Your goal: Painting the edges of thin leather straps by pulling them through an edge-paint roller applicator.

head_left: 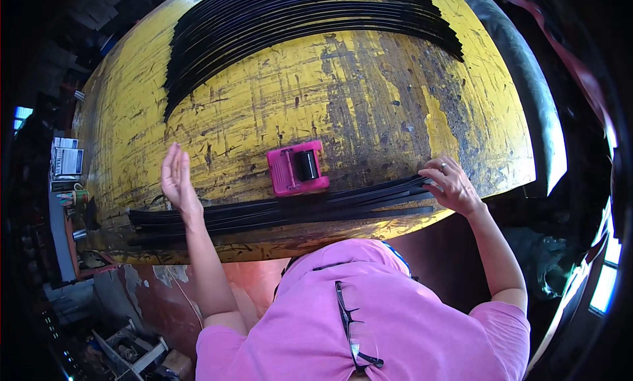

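A bundle of long black strips lies along the near edge of the worn yellow table. At the bundle's right end my right hand, a ring on one finger, has its fingers closed on the tip of a black strip. My left hand is raised above the left part of the bundle, fingers stretched out, with nothing in it. Between the hands, just beyond the bundle, sits a pink dispenser with a black roll in it, which looks like a tape dispenser.
Many black strips are laid side by side at the far part of the yellow table. Boxes and a small container of sticks stand at the left edge. A large sheet-covered roll borders the right side.
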`<act>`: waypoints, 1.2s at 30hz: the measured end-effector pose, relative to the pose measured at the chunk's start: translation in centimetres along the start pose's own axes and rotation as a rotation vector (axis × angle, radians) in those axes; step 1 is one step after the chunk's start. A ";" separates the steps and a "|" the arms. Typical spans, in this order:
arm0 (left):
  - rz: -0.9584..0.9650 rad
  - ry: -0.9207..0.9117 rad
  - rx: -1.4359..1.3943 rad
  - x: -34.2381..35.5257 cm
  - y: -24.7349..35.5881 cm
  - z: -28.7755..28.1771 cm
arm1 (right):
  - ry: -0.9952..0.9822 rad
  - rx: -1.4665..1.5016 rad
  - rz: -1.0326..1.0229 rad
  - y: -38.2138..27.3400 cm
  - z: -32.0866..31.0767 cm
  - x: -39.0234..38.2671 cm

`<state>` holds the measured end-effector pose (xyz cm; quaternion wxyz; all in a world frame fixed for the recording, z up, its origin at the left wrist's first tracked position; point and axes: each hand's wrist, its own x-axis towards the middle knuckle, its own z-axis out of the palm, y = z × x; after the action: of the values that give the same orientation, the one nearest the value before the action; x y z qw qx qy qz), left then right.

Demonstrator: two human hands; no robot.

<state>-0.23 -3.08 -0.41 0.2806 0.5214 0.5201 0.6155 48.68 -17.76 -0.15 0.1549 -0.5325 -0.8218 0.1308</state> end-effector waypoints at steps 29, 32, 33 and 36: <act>-0.287 -0.734 0.270 -0.3 9.9 -1.9 | 0.163 0.119 0.060 -2.1 -10.6 2.4; -0.350 -0.466 0.343 4.2 11.7 -10.2 | 0.190 0.110 0.052 -1.9 -10.5 3.2; -0.316 -0.336 0.435 5.2 12.3 -12.5 | 0.184 0.091 0.038 -2.0 -10.6 3.7; -0.241 -0.139 0.516 8.4 13.2 -18.3 | 0.162 0.101 0.023 -3.4 -10.0 5.7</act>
<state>-17.26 -5.93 16.42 0.2449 0.5508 0.6972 0.3879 47.55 -13.37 10.99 0.2461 -0.5424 -0.7927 0.1301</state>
